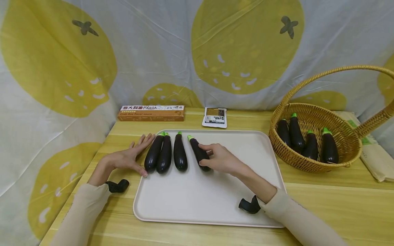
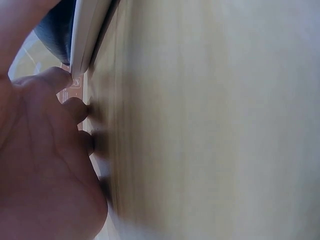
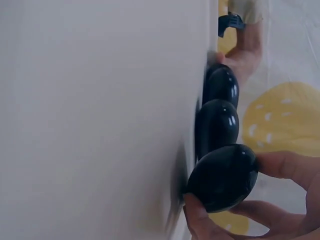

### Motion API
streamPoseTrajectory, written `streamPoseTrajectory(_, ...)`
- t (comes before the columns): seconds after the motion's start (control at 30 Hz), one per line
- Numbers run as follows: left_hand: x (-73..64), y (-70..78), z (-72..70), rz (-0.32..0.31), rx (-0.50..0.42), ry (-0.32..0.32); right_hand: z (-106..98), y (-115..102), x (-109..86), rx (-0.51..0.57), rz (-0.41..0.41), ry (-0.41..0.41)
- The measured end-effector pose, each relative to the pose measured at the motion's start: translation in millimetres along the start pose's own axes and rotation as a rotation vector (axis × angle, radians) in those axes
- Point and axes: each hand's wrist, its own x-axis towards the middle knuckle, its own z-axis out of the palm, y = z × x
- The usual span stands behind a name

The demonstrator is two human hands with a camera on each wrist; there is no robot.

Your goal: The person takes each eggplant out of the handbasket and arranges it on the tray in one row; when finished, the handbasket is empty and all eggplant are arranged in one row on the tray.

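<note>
The right hand (image 1: 221, 159) pinches an eggplant (image 1: 196, 151), its fingers parted by no more than the fruit's thickness; the right wrist view shows fingertips against opposite sides of it, which the head view half hides (whether it rests on the tray I cannot tell). The left hand (image 1: 129, 158) is spread wide and grips nothing; its own wrist view adds the palm and fingertips right by the tray's outer wall. Three other eggplants (image 1: 180, 155) lie on the tray (image 1: 209, 198) between the hands, the two leftmost side by side. Beyond the tray are a pasta box (image 1: 150, 113) and a packet (image 1: 215, 118). Only the head view gives the basket (image 1: 286, 159) at right, with four eggplants inside, and a bag (image 1: 378, 160) beside it.
</note>
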Motion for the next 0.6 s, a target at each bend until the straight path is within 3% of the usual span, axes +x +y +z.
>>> streamPoseTrajectory(0.6, 0.3, -0.4, 0.3, 0.007, -0.009, 0.001, 25, -13, 16.6, -0.082, -0.042, 0.069)
